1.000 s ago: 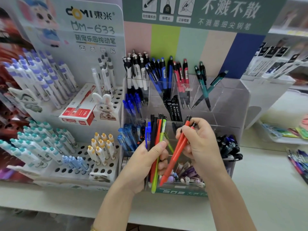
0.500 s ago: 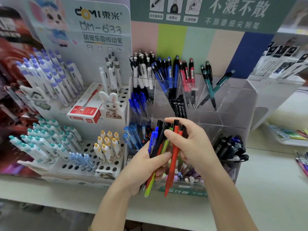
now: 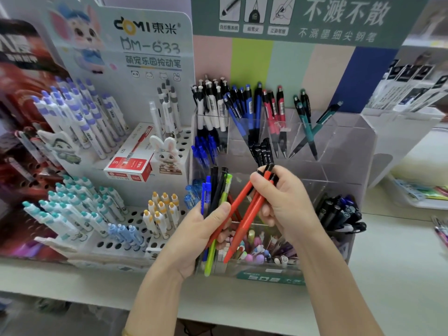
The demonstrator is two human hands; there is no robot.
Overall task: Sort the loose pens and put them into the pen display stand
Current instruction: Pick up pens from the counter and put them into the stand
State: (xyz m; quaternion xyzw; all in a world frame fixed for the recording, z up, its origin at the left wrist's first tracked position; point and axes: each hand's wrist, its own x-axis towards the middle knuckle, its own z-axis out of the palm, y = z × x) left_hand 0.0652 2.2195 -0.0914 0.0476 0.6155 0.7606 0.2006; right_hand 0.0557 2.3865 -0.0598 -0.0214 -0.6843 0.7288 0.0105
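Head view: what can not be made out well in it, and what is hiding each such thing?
Head view: how many pens are in the pen bundle; the left hand covers their barrels.
Head view: upper parts of the red pens; the right hand curls round them.
Head view: contents of the front compartment; both hands stand before it.
Head view: pens at the right edge; blurred, cut by the frame.

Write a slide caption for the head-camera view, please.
Right hand pinches two orange-red pens beside the mixed pen bundle in the left hand, before the clear pen display stand.
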